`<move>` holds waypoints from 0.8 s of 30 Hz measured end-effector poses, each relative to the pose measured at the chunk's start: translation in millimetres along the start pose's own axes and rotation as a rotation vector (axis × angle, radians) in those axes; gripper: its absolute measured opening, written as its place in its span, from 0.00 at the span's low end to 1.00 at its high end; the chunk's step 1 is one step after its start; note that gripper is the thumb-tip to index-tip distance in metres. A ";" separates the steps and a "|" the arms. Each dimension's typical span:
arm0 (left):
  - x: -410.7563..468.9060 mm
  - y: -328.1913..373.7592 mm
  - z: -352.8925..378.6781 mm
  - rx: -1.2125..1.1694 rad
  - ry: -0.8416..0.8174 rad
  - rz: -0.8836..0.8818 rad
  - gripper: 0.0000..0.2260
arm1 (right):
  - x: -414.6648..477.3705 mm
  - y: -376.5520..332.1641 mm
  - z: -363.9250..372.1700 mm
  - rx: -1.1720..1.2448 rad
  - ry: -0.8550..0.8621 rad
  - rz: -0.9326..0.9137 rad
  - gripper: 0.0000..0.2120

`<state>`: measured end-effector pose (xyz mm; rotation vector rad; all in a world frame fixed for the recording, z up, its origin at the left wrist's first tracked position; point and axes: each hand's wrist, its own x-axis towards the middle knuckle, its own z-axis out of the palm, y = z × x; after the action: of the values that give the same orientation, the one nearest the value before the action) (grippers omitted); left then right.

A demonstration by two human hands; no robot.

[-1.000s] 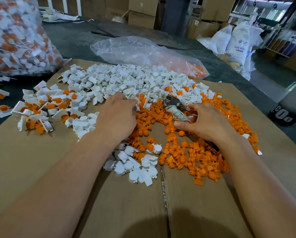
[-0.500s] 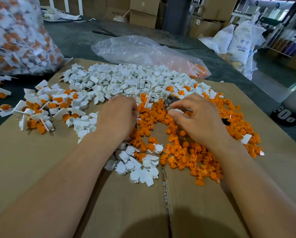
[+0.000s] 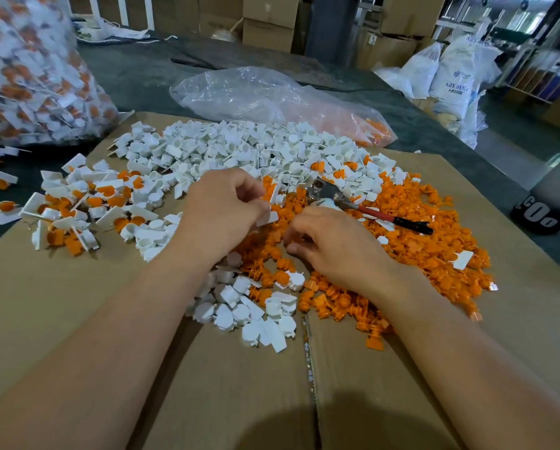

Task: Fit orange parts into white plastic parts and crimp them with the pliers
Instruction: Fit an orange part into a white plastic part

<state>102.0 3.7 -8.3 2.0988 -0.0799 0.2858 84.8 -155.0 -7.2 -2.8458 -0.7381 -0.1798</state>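
1. The left hand (image 3: 221, 212) sits curled over the middle of the cardboard sheet (image 3: 77, 319), fingers drawn in narrow; a white plastic part (image 3: 267, 219) shows at its fingertips, with a bit of orange just above it — it looks pinched, though the grip itself is partly hidden.
2. The right hand (image 3: 333, 245) rests palm-down on the pile of orange parts (image 3: 428, 241), fingers bent inward toward the left hand. Whether it holds a piece I cannot tell; the fingertips are turned under.
3. The pliers (image 3: 353, 203) lie free on the heap just beyond the right hand, metal head pointing left, red-and-black handle running off to the right. Neither hand touches them.
4. Loose white plastic parts (image 3: 239, 151) form a broad mound at the far side of the cardboard, meeting the orange pile near the pliers' head.
5. A smaller cluster of white parts (image 3: 259, 313) lies near the person, between the two forearms.
6. To the left, a group of assembled pieces (image 3: 77, 206) — white with orange fitted in — spreads across the cardboard's edge onto the dark table.
7. Beyond the mound lies a clear plastic bag (image 3: 265, 92), some orange showing at its right end; a fuller bag of white-and-orange pieces (image 3: 28, 76) stands far left.
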 end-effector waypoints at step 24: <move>-15.0 20.1 -4.5 -0.689 -0.331 -0.116 0.15 | -13.3 -4.5 -13.8 0.596 0.523 0.065 0.08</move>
<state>83.2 -3.8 7.2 1.4374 -0.2188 -0.1514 70.1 -160.5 4.7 -2.1169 -0.4788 -0.5610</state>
